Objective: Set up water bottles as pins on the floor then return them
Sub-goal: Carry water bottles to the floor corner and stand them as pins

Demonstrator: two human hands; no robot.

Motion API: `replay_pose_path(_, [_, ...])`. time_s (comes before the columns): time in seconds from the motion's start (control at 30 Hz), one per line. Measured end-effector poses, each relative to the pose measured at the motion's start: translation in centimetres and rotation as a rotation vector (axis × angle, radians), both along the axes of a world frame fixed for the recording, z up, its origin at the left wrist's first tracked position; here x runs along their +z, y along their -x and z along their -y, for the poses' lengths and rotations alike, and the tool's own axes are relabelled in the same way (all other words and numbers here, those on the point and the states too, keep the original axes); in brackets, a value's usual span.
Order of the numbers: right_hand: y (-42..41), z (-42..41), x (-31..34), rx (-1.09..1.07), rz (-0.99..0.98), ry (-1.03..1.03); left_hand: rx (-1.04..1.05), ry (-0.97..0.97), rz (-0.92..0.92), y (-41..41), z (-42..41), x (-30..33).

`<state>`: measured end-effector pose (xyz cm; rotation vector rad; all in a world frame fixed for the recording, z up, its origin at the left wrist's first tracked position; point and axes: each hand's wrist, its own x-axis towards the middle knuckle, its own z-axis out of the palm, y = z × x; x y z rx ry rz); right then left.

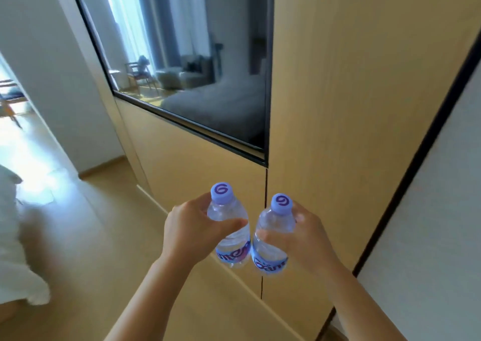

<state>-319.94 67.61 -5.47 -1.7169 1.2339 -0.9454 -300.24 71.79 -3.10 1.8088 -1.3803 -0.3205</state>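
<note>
I hold two clear water bottles with lilac caps and blue labels, upright and side by side in the air. My left hand (191, 230) grips the left bottle (229, 213) around its upper body. My right hand (303, 239) grips the right bottle (274, 226) the same way. The two bottles nearly touch at their labels. Both are held in front of a light wooden wall panel, well above the floor.
A wall-mounted dark TV screen (203, 62) reflects the room above the bottles. Wooden panelling (351, 106) fills the wall ahead. The wooden floor (99, 226) runs to the left, where white bedding (15, 249) hangs at the frame edge. A white wall (437, 223) stands at right.
</note>
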Motion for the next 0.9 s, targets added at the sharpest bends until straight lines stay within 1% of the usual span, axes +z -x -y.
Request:
replay_pose_path(0.13, [-9.7,2.1,0.3,0.13,-0.009,0.01,0.108,-0.021,-0.02,-8.8,-0.2,0.0])
replay_pose_path(0.23, [-16.0,3.5,0.7,0.188,-0.024,0.006,0.185,-0.056,-0.015,-14.5,-0.6,-0.1])
replay_pose_path(0.43, [-26.7,7.7,0.5,0.386,-0.087,0.026,0.362,-0.067,-0.009,-23.3,0.5,-1.0])
replay_pose_path(0.67, [-39.8,16.6,-0.3,0.582,-0.121,0.071,0.495,-0.095,-0.009,-34.1,6.8,-1.6])
replay_pose_path(0.9, [-53.1,25.4,0.9,0.73,-0.126,0.122,0.661,-0.073,-0.03,-44.5,13.1,-0.2])
